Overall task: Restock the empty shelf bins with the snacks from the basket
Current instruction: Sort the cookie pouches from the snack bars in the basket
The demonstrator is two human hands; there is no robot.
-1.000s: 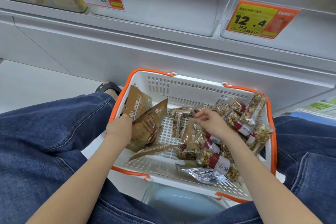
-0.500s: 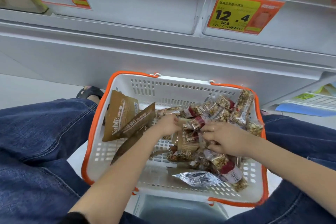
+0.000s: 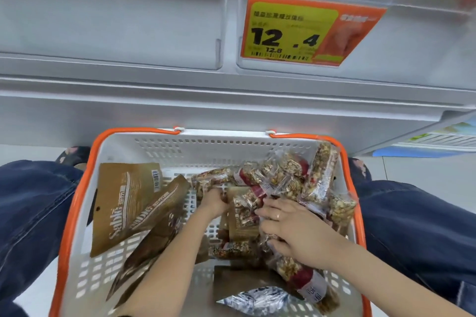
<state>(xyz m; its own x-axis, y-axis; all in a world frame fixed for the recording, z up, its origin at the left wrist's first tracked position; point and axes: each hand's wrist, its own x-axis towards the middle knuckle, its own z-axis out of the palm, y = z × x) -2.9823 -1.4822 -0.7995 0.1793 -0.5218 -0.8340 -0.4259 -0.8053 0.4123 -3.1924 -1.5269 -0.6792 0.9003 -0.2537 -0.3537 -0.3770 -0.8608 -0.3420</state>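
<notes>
We've got both hands in the basket [image 3: 85, 213], left hand [image 3: 215, 202] & right hand [image 3: 291, 229] w/ fingers curled round the nut bars [image 3: 273, 183], prob. bunching them for one lift to the empty bin [image 3: 412, 41] above.

We see shop aisle: clear plastic shelf bins [image 3: 116, 20] on grey shelving, orange-yellow price tag [image 3: 306, 31] reading 12.4 with barcode, white shopping basket [image 3: 195, 147] with orange rim holding packaged snacks [image 3: 278, 183].
</notes>
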